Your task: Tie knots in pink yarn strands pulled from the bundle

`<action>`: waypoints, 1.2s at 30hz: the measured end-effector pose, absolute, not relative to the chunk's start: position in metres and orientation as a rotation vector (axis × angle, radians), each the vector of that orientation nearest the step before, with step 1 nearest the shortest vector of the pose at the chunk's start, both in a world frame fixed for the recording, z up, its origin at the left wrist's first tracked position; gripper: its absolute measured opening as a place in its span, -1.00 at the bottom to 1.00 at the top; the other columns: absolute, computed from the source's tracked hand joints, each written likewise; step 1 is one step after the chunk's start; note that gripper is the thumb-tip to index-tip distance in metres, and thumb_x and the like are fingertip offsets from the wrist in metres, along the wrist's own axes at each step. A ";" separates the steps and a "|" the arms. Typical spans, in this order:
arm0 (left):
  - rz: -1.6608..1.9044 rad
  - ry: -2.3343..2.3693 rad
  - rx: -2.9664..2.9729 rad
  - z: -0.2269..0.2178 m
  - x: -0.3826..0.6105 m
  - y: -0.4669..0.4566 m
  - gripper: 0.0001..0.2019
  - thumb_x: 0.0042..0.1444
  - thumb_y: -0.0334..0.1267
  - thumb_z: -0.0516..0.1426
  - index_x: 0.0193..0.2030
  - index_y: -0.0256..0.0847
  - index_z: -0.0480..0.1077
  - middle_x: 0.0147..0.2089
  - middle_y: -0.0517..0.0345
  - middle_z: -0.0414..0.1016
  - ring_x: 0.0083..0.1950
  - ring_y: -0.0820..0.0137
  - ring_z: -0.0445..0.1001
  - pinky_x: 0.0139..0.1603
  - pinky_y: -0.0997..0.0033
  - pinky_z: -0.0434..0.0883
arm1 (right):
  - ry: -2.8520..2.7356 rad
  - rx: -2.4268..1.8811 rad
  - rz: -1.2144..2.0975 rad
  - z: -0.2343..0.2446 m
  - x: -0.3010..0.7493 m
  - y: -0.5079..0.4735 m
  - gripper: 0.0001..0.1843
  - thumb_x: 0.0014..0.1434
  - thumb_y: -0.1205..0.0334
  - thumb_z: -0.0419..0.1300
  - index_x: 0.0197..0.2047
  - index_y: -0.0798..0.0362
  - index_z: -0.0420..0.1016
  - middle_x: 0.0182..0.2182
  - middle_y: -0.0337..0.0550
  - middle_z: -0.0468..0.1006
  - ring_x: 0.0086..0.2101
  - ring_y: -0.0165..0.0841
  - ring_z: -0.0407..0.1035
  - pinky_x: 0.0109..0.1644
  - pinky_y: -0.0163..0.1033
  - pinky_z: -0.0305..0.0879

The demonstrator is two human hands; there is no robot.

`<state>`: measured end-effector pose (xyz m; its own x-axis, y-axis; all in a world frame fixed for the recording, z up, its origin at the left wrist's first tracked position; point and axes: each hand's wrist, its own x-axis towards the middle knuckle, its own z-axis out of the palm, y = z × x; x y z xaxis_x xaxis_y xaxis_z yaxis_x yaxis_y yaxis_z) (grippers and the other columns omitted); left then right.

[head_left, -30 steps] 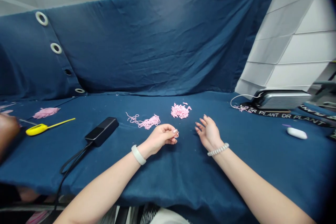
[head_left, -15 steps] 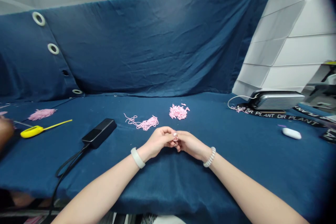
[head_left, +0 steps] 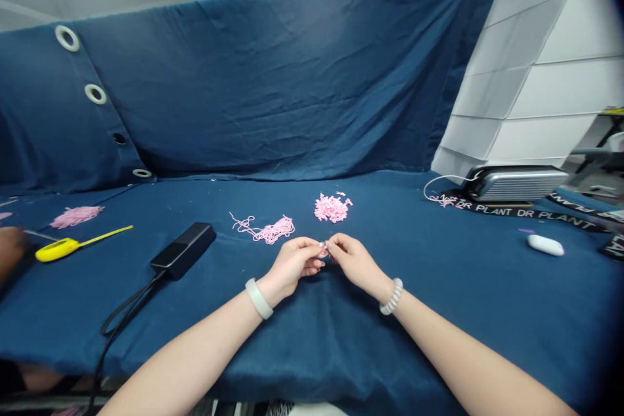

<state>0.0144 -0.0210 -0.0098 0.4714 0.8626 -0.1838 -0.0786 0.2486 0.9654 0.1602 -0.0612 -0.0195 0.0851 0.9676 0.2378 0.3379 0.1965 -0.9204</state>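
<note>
My left hand and my right hand meet fingertip to fingertip over the front of the blue cloth. Between them is a short pink cord, mostly hidden by the fingers. The left thumb and forefinger pinch it, and the right thumb and forefinger close on its other side. Just beyond my left hand lies a loose tangle of thin pink cords. Farther back, past both hands, sits a heap of small pink knotted pieces.
A black box with a cable lies to the left, near a yellow-handled tool, more pink cord and another person's hand. Rightward are a white case, lettered black ribbon and a silver ridged device.
My right hand has shifted from lying against the left fingers to a raised fingertip pinch. The fingertips are a little farther apart, and the pink cord shows slightly more between them.
</note>
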 end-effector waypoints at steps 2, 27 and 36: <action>0.760 0.864 1.111 -0.010 0.015 -0.021 -0.82 -0.09 -0.25 0.24 -0.37 -0.31 0.41 -0.37 0.09 0.49 -0.49 0.58 0.43 -0.50 0.62 0.34 | -1.571 -1.358 0.489 -0.018 0.160 -0.065 -0.77 0.19 0.21 0.02 -0.46 0.09 0.34 -0.51 -0.22 0.39 -0.46 -0.42 0.25 -0.35 -0.29 0.15; 0.901 0.796 1.232 -0.010 0.016 -0.021 -0.83 -0.13 -0.27 0.25 -0.48 -0.31 0.37 -0.55 0.21 0.37 -0.53 0.59 0.31 -0.48 0.57 0.24 | -1.789 -1.284 0.445 0.003 0.173 -0.070 -0.84 0.12 0.30 0.14 -0.35 0.04 0.57 -0.41 -0.18 0.55 -0.40 -0.41 0.38 -0.29 -0.30 0.28; 0.873 0.801 1.352 -0.007 0.015 -0.026 -0.81 -0.11 -0.23 0.25 -0.46 -0.31 0.37 -0.54 0.17 0.40 -0.51 0.54 0.35 -0.45 0.53 0.28 | -1.912 -1.243 0.540 0.009 0.180 -0.073 -0.79 0.15 0.26 0.11 -0.36 0.04 0.59 -0.41 -0.18 0.55 -0.40 -0.40 0.40 -0.28 -0.30 0.27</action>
